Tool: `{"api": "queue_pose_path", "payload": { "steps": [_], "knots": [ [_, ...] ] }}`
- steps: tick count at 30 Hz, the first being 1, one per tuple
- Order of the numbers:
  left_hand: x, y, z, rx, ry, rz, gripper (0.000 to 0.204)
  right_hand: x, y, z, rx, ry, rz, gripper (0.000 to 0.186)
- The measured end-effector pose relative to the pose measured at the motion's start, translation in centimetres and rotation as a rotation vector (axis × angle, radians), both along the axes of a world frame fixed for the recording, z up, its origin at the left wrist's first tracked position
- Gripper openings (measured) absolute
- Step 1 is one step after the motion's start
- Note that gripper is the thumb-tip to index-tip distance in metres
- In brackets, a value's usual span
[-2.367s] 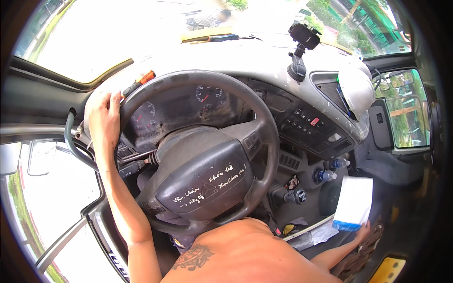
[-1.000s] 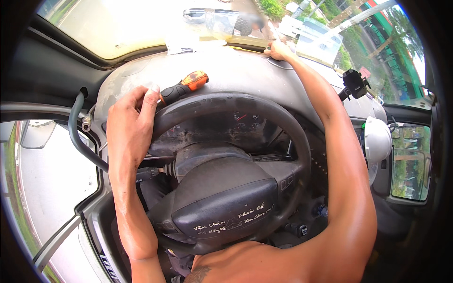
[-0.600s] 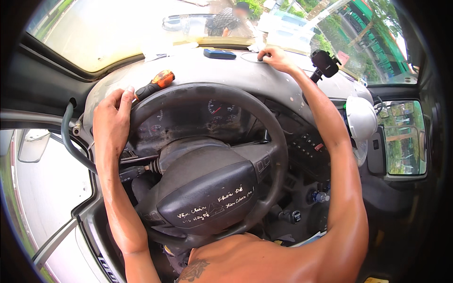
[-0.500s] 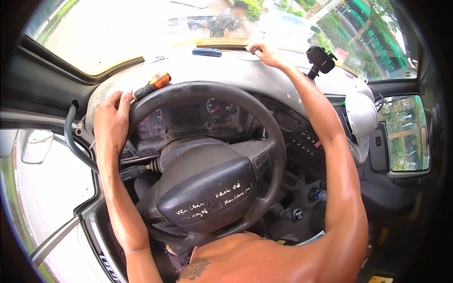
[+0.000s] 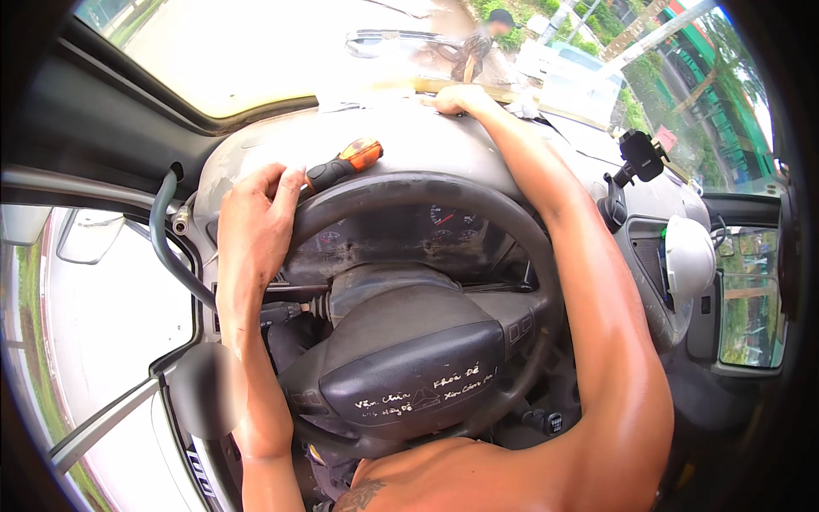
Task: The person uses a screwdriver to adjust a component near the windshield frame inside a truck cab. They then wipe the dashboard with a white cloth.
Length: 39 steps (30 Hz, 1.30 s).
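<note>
A screwdriver with an orange and black handle slants over the dashboard behind the steering wheel. My left hand is closed on its lower end, and the shaft is hidden by my fingers. My right arm reaches across the dashboard, and my right hand is low at its far edge by the windshield. The fingers of that hand are bent and closed; what lies in or under them is hidden. Pale sheets, washed out by glare, lie just left of it.
A phone holder stands on the dashboard at the right, with a white hard hat below it. A grey hose curves by the left window. Beyond the windshield a person bends over.
The view has shifted, so the cab appears farther right and slightly lower. My right hand has moved left along the dashboard, to about where the blue item lay; that item no longer shows.
</note>
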<state>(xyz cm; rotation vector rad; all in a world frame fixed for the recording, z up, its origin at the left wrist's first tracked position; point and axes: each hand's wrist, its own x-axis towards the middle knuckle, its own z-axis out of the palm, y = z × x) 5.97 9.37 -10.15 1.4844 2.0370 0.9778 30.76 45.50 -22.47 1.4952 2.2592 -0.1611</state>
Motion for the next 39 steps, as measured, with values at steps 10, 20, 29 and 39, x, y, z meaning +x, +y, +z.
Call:
{"api": "queue_pose_path", "payload": {
  "steps": [10,20,29,39],
  "knots": [
    [-0.5,-0.4,0.0,0.020,0.022,0.006,0.040,4.4,-1.7,4.1,-0.361,0.483,-0.544,0.067],
    [-2.9,1.6,-3.2,0.164,0.070,-0.144,0.042,20.5,-26.0,10.1,-0.704,1.774,-0.340,0.082],
    [-7.5,4.3,-3.9,0.101,0.322,-0.203,0.052,44.5,-69.3,-3.0,0.405,2.356,-0.779,0.084],
    [-9.1,4.8,-3.9,0.062,0.233,-0.164,0.052,51.5,-100.5,-20.1,1.147,0.947,-2.526,0.067]
  ]
}}
